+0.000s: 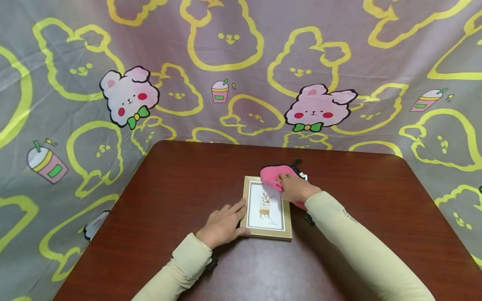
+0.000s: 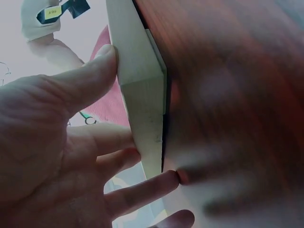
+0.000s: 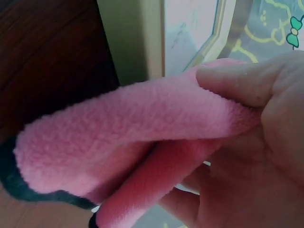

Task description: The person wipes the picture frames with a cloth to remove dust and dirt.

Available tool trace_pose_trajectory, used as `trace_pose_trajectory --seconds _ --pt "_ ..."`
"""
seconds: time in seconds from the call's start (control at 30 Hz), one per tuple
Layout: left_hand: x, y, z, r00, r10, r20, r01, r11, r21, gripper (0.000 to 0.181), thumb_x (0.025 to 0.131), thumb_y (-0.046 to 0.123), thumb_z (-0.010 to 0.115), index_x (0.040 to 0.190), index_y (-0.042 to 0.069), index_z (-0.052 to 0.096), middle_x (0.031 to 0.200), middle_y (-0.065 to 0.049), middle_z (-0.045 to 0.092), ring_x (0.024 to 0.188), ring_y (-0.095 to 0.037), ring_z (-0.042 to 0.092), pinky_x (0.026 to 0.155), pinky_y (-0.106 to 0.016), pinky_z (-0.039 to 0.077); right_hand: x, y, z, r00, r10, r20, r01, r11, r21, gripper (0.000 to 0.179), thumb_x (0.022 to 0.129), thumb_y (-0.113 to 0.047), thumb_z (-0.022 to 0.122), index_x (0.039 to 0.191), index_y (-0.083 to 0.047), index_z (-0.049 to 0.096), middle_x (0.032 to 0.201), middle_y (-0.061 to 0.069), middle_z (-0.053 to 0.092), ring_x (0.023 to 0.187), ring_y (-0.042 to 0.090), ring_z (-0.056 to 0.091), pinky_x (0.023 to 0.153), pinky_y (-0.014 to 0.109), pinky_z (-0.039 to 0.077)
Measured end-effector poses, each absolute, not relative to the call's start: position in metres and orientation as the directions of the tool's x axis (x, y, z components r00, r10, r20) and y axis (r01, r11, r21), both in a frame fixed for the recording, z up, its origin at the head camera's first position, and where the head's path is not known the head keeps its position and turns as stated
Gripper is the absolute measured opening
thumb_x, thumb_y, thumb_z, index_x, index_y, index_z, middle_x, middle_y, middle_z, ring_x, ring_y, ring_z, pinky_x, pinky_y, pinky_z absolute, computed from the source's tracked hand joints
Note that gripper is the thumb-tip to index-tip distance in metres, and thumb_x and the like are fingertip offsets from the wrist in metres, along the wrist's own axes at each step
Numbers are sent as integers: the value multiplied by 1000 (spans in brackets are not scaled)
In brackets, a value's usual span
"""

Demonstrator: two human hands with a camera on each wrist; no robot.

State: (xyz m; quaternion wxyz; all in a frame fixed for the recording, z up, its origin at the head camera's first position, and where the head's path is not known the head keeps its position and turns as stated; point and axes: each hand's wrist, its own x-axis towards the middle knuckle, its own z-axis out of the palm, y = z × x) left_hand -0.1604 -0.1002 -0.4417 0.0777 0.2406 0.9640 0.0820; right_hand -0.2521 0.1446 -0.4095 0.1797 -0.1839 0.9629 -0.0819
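A picture frame (image 1: 288, 221) in pale wood, with a potted-plant print behind its front, lies face up on the table. My left hand (image 1: 222, 223) holds its lower left corner. In the left wrist view the thumb lies at one edge of the frame (image 2: 142, 102) and the fingers along the adjoining side. A pink fleecy cloth (image 1: 272, 174) with dark edging covers the frame's upper right corner. My right hand (image 1: 295, 188) pinches this cloth against the frame. In the right wrist view the cloth (image 3: 118, 118) is folded, with the thumb on top and other fingers beneath.
The dark reddish-brown table (image 1: 180, 179) extends around the frame on all sides. A grey-pink curtain (image 1: 241, 50) printed with cartoon rabbits and drink cups hangs behind it and along both sides.
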Motion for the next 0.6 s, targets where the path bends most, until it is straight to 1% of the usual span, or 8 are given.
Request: trace_pose_trajectory --seconds 0.1,0.2,0.27,0.33,0.47,0.6 --pt "-161 -100 -441 -871 477 -118 451 871 196 73 88 52 68 148 17 48 161 1 38 125 -28 55 84 -48 51 -252 143 -408 -861 -406 -305 -364 913 -187 53 99 -17 46 147 6 41 158 25 34 149 43 28 120 53 27" --pt "-162 -99 -441 -869 480 -124 453 870 196 73 88 53 67 149 17 48 161 2 37 125 -28 54 85 -49 51 -254 132 -410 -855 -446 -264 -423 895 -142 48 99 -16 49 142 7 49 153 27 41 145 44 35 120 51 29" --pt "-163 -99 -441 -867 481 -129 453 869 197 74 88 54 67 149 17 47 161 2 37 125 -28 54 85 -49 51 -255 120 -412 -852 -466 -238 -448 885 -128 48 97 -16 53 140 7 51 150 26 45 142 43 39 119 49 31" --pt "-163 -99 -441 -865 483 -132 455 869 196 74 88 55 66 149 18 48 161 2 37 125 -27 54 84 -49 51 -257 109 -413 -845 -484 -227 -467 875 -128 50 96 -15 56 140 7 51 150 25 46 142 42 40 119 47 31" --pt "-164 -100 -442 -866 481 -133 453 870 197 74 87 55 67 149 18 48 161 3 37 124 -27 55 82 -48 52 -259 94 -416 -844 -484 -230 -463 875 -144 56 92 -15 59 144 4 47 154 22 43 145 39 38 120 46 30" --pt "-165 -100 -444 -868 478 -133 450 871 196 74 88 55 66 149 18 47 161 3 36 124 -27 54 81 -48 53 -260 101 -420 -846 -480 -231 -441 875 -200 60 93 -14 58 148 4 42 158 22 35 149 40 30 122 48 25"
